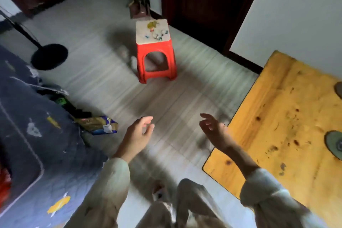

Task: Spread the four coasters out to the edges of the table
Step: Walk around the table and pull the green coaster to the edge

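Head view, general: blurred; camera looks down at floor, with the worktop (pixel 288 122) cut off at the 3 o'clock side of the picture.
Worktop: yellow wood, stained; only its near-left part shows, the rest runs out of frame.
Coasters visible: two round grey discs, both partly cropped by the right edge.
Upper coaster (pixel 339 89): at 3 o'clock, lying flat on the worktop, mostly out of frame.
Lower coaster (pixel 334 144): at 4 o'clock, flat on the worktop, well apart from the upper one.
Coasters not visible: the other two; position cannot be told.
Progress (judgement): the two discs seen lie apart from each other and away from the worktop's near-left edge; whether any sits at an edge cannot be told, so the spread is unconfirmed, probably early or undone.
Left hand (pixel 140 131): at 6 o'clock, over bare floor, palm turned inward, fingers loosely curled and apart, holding nothing.
Right hand (pixel 214 127): just beside the worktop's left edge, raised, fingers spread apart, empty, not touching any coaster.
Surroundings: red stool (pixel 155 52) at 12 o'clock; patterned bed (pixel 33 135) at 9 o'clock.
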The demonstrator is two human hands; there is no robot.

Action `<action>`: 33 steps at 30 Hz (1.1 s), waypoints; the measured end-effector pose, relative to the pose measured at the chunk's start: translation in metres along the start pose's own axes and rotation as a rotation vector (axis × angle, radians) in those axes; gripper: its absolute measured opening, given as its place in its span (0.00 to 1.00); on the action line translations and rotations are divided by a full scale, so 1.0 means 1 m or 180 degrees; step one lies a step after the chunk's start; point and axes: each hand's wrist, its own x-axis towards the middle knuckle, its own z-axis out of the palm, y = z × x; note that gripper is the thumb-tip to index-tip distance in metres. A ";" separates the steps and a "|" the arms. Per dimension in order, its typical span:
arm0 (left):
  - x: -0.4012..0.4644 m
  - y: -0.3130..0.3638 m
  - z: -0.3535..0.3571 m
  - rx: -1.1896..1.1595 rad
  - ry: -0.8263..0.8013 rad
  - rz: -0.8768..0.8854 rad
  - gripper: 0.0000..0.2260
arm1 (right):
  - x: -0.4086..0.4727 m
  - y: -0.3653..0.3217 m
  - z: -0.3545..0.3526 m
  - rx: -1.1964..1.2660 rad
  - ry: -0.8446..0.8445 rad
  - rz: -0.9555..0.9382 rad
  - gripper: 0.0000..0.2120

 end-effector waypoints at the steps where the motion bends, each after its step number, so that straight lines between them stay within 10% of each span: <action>1: 0.017 0.005 0.001 0.0012 -0.0141 0.0078 0.13 | 0.006 0.000 -0.005 0.0040 0.0133 0.0086 0.17; 33: 0.317 0.274 0.309 0.1585 -0.3753 0.2821 0.17 | 0.092 0.129 -0.183 0.0989 0.2690 0.2811 0.17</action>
